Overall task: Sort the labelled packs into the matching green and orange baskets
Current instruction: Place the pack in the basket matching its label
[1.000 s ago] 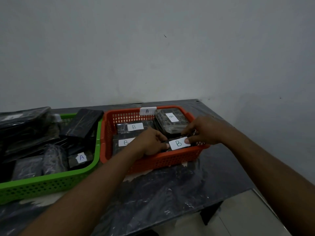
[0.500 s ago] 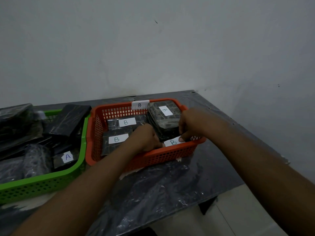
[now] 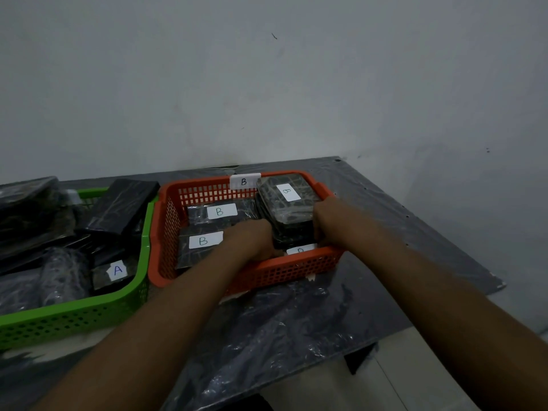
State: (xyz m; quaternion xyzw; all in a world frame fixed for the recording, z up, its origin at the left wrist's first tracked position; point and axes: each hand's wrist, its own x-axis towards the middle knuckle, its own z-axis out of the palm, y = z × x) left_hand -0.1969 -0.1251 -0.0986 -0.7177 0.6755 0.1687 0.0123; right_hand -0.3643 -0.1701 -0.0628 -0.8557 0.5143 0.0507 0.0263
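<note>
Grip unreadable: our left hand [image 3: 252, 241] and right hand [image 3: 332, 221] covered the dark wrapped B-labelled pack [image 3: 301, 250] at the orange mesh basket's [image 3: 296, 271] near wall; forcing it could topple the neighbouring stack [image 3: 284, 209].

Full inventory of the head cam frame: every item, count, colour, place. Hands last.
orange basket: 1, orange, table centre
B tag: 1, white, on its back rim
green basket: 1, green, left of the orange one
B packs: 4 labels seen, dark, in the orange basket; two flat at left, one topping the back-right stack, one at front, label half hidden
A pack: 1, dark, green basket's front right
other dark packs: several, count unclear, piled in the green basket
table: 1, under dark plastic sheet
wall: pale grey, behind
floor: pale, bottom
left hand: at front pack's left end, grip hidden
right hand: at its right end, fingers hidden
</note>
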